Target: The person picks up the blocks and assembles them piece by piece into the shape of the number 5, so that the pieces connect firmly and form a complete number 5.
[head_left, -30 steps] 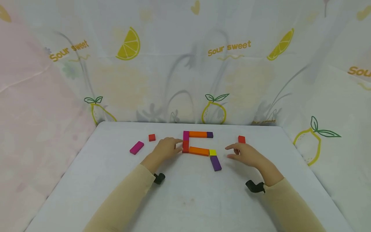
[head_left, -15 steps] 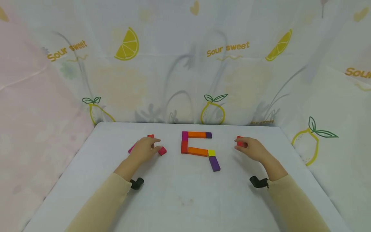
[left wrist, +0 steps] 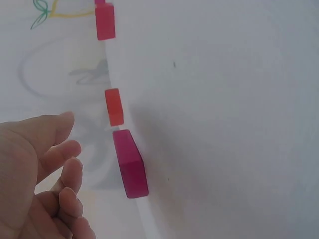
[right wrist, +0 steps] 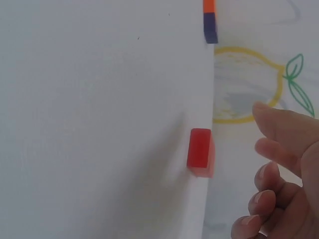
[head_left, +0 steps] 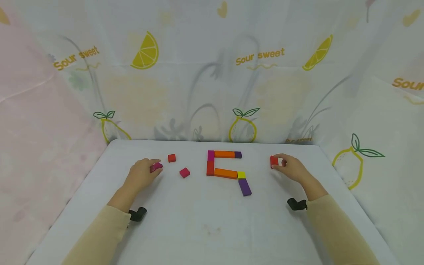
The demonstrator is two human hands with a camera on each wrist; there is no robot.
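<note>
In the head view my left hand [head_left: 140, 176] hovers at the magenta block [head_left: 156, 166], with thumb and forefinger on either side of it. In the left wrist view a gap shows between those fingers and the magenta block [left wrist: 130, 164]. A red cube [head_left: 171, 158] and a crimson block [head_left: 184, 172] lie to its right. My right hand [head_left: 290, 168] is at a red block [head_left: 274, 162] on the right side of the table. From the right wrist, its fingers look spread and apart from the red block [right wrist: 199, 149].
Mid-table, a row of blocks forms an angular figure: a magenta block [head_left: 211, 155], a red block [head_left: 210, 168], orange blocks [head_left: 224, 154], a yellow cube [head_left: 241, 175] and purple blocks [head_left: 245, 187]. Behind the white table [head_left: 212, 221] hangs a lemon-print cloth [head_left: 198, 92].
My left hand has moved left from the figure to the magenta block, leaving the crimson block on the table between. My right hand has moved a little forward to the red block.
</note>
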